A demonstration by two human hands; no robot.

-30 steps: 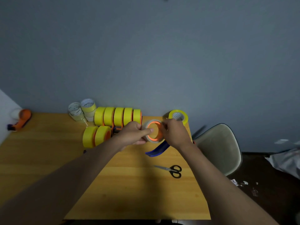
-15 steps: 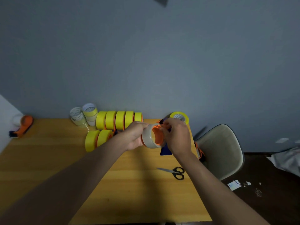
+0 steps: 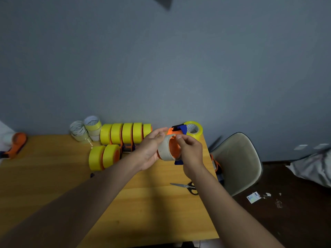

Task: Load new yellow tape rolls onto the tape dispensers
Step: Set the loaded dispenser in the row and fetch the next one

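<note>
I hold an orange and blue tape dispenser (image 3: 180,129) above the far right part of the wooden table (image 3: 53,176). A pale, used-up tape core (image 3: 165,149) sits around its orange hub. My right hand (image 3: 190,152) pinches the core's rim with curled fingers and thumb. My left hand (image 3: 150,149) lies against the core's left side, its fingers fairly straight. A loose yellow tape roll (image 3: 197,130) lies flat behind the dispenser. Several loaded yellow rolls (image 3: 125,133) stand in a row at the back, with two more (image 3: 103,157) in front.
Stacked empty cores (image 3: 86,128) stand at the back left. An orange dispenser (image 3: 17,144) lies at the far left. Black-handled scissors (image 3: 189,187) lie near the table's right edge. Beside that edge stands a beige chair (image 3: 238,161), with another orange dispenser (image 3: 217,167) next to it.
The dispenser has risen from the table and turned, so the core now faces sideways. My left hand's fingers have straightened off the core. My right hand now pinches the rim.
</note>
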